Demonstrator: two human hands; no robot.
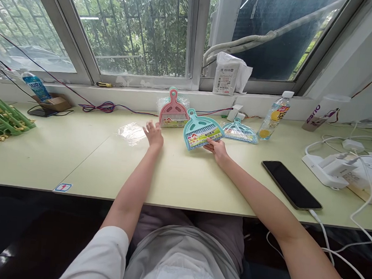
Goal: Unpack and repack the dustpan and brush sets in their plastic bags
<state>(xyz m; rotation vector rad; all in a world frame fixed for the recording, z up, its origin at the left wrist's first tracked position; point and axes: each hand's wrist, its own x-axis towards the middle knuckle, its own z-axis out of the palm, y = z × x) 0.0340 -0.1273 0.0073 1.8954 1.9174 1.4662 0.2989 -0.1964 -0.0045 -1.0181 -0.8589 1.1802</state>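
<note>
My right hand [216, 150] pinches the lower edge of a teal mini dustpan-and-brush set [201, 131] with a colourful label, lying on the pale yellow-green table [176, 177]. My left hand [154, 133] hovers with fingers spread between a clear plastic wrapper [131, 132] and a pink dustpan set [173, 110] that leans by the wall. A third set, pale blue and in clear wrap [240, 132], lies just right of the teal one.
A black phone [290, 190] on a white cable lies at the right, beside a white power strip [328, 170] and cables. A drink bottle [274, 117] stands near the wall. Green plastic parts [2, 120] and a blue bottle [36, 86] are at the left.
</note>
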